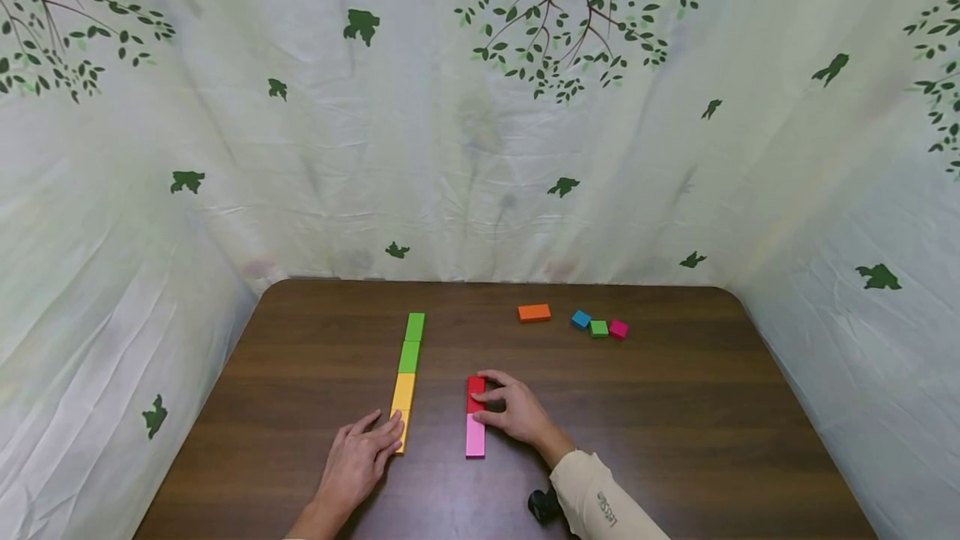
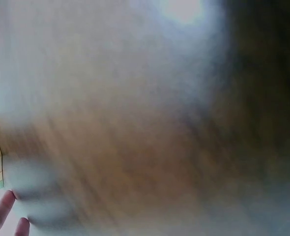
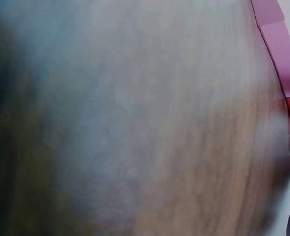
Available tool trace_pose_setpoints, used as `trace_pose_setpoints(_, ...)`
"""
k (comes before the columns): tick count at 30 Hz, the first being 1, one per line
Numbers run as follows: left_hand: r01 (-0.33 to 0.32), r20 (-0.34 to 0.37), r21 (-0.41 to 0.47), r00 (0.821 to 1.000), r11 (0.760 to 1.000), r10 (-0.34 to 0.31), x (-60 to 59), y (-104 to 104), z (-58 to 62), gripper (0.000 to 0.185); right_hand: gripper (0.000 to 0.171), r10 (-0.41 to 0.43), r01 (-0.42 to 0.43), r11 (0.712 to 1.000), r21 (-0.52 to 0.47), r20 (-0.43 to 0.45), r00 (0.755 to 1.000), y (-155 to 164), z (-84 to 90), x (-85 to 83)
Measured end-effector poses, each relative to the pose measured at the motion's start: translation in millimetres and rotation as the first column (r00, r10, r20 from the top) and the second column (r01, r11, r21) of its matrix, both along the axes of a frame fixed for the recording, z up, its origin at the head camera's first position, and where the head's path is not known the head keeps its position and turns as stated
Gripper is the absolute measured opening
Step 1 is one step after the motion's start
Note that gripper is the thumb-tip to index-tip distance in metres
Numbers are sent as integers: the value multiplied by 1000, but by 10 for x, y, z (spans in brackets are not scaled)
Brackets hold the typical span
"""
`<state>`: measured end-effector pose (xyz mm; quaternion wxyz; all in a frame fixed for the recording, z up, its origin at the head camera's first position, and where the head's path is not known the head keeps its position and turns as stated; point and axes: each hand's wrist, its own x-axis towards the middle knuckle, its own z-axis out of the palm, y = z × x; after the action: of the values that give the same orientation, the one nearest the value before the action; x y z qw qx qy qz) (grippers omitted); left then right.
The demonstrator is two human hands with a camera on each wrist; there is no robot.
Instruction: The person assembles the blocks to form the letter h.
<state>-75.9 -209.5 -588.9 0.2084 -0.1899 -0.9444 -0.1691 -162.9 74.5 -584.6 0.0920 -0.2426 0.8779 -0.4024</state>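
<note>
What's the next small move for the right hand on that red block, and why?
Probably nudge the red block so it sits square against the pink block. The right hand grips it at the far end of that short column, while the left hand rests against the longer yellow and green row, which already looks straight.

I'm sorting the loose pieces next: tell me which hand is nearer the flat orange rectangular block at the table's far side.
Right. The right hand grips the red block, in front of and slightly left of the orange block. The left hand touches the yellow block, farther left and nearer the person.
</note>
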Motion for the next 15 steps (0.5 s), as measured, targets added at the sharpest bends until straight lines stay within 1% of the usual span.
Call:
trace_pose_setpoints(5, 1, -12, -4, 1000, 1000, -1, -11, -7, -7, 33, 36, 2, -2, 1000, -3, -4, 1000, -1, 3, -8)
trace_pose_setpoints(10, -6, -9, -10, 1000, 1000, 6, -12, -9, -11, 33, 35, 3, -3, 1000, -23, -2, 1000, 2, 4, -10)
trace_pose_setpoints(15, -8, 9, -12, 1000, 1000, 8, 1, -5, -11, 34, 36, -10, 11, 995, -99, 5, 1000, 27, -5, -10)
